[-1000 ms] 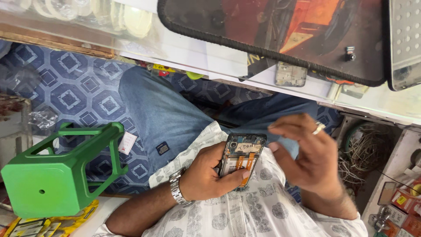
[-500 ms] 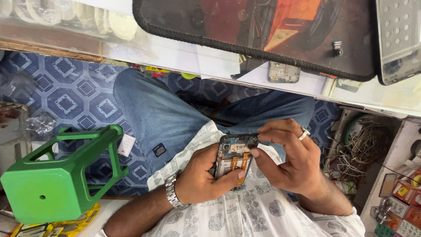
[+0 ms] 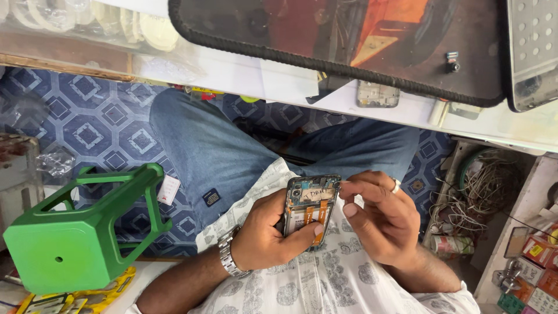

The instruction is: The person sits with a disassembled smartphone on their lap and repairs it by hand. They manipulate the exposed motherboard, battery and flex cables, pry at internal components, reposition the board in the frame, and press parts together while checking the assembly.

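Observation:
An opened phone (image 3: 310,204) with its back cover off, showing orange ribbon cables and circuit parts, is gripped in my left hand (image 3: 273,232) over my lap. A metal watch sits on that wrist. My right hand (image 3: 381,218), with a ring on one finger, has its fingertips pinched at the phone's upper right corner; whether anything small sits between them I cannot tell. Both hands hover above my blue jeans and white patterned shirt.
A green plastic stool (image 3: 75,232) stands at the left on the blue patterned floor. Above is a glass counter with a dark work mat (image 3: 349,46), a phone frame (image 3: 378,94) and a small part (image 3: 451,61). Tangled wires (image 3: 482,192) and small boxes (image 3: 535,256) lie at the right.
My right hand came down from above the phone onto its top edge and now pinches at the upper right corner. The left hand kept hold of the phone.

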{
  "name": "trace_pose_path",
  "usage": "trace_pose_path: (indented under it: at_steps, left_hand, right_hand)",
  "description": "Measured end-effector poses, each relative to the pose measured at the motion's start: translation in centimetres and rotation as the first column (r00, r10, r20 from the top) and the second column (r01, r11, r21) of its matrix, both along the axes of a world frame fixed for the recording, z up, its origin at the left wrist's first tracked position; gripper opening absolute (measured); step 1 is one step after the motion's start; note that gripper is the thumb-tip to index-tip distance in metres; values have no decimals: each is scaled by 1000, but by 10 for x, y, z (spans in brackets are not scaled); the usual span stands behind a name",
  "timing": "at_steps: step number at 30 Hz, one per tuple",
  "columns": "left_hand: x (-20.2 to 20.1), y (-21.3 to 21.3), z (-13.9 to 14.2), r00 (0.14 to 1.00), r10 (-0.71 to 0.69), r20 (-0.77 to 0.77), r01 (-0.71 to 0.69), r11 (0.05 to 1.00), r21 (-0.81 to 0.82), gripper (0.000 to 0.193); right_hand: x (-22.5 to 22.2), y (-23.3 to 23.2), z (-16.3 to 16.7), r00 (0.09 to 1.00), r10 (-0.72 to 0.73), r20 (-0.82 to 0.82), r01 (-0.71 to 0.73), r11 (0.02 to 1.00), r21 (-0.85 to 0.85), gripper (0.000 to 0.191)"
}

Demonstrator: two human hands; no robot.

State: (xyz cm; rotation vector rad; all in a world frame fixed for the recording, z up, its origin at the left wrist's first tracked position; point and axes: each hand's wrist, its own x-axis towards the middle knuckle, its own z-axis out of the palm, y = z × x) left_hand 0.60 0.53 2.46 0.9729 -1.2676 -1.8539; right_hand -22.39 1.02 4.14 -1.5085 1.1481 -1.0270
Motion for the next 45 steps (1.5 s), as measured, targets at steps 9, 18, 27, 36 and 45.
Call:
trace_pose_path:
  at_steps: [9, 18, 27, 36, 45]
  left_hand:
    - [-1, 1, 0, 1000, 16, 13, -16, 999, -36, 30]
    - [0, 1, 0, 999, 2, 44, 1, 998, -69, 33]
    - [-1, 5, -3, 999, -1, 40, 5, 996, -90, 36]
    - [-4, 4, 5, 998, 8, 63, -2, 996, -87, 43]
    - [-4, 4, 4, 996, 9, 89, 1, 994, -112, 43]
  right_hand:
    - [5, -7, 3, 972, -42, -231, -17, 969, -248, 35]
    - [3, -6, 0, 990, -58, -130, 38, 987, -155, 26]
    - [5, -13, -2, 977, -69, -203, 6, 954, -299, 22]
    - [15, -26, 13, 898, -84, -431, -132, 885, -447, 32]
    - [18, -37, 28, 835, -34, -549, -252, 864, -437, 32]
